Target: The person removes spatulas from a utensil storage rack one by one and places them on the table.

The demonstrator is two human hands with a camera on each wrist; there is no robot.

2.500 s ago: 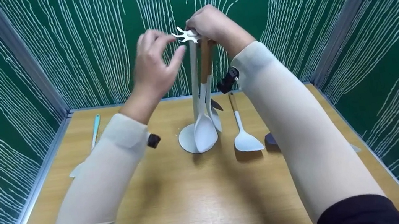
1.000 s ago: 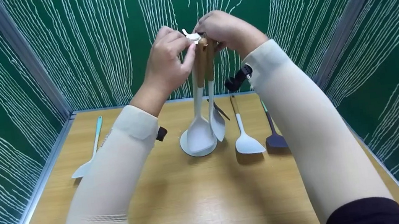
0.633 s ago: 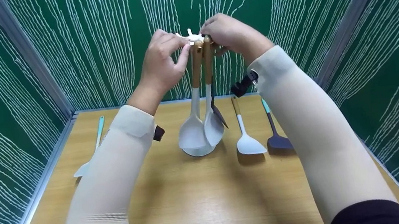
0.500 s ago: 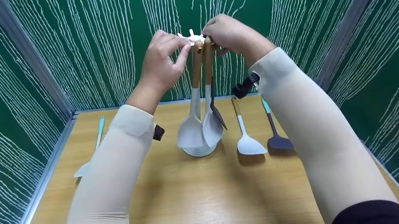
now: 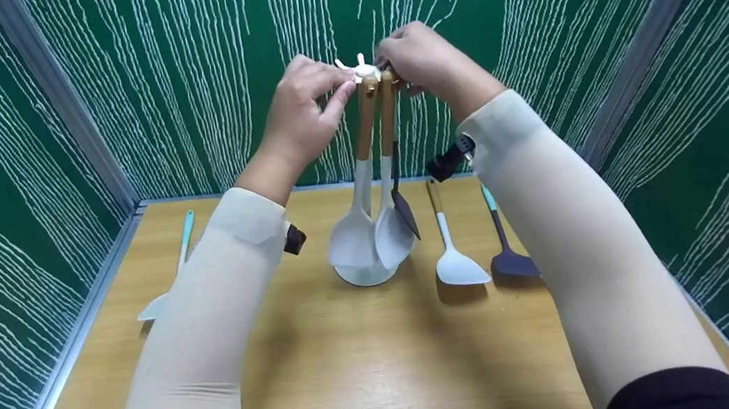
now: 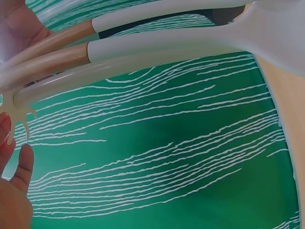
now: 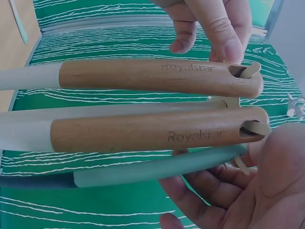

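Three utensils at the rack: a white ladle (image 5: 352, 241), a white spoon (image 5: 394, 237) just right of it, and a dark utensil (image 5: 406, 214) with a turquoise handle (image 7: 162, 167) beyond the spoon; all hang heads down.
White rack (image 5: 366, 277): standing mid-table toward the far side, its round base partly behind the ladle from where I watch.
Hooks (image 7: 255, 129): on my right wrist feed, one passes through the end hole of each wooden handle (image 7: 138, 76).
Left hand (image 5: 303, 110): I see thumb and finger together, pinching an arm of the rack's top from the left.
Right hand (image 5: 423, 59): at the rack's top right, fingers bent behind the turquoise handle; I cannot tell whether they are clamped on it.
Table right: a white turner (image 5: 459, 268), then a dark turner (image 5: 513, 264) beside the sleeve (image 5: 599, 272).
Table left: a pale turner (image 5: 156, 307), partly hidden by the other sleeve.
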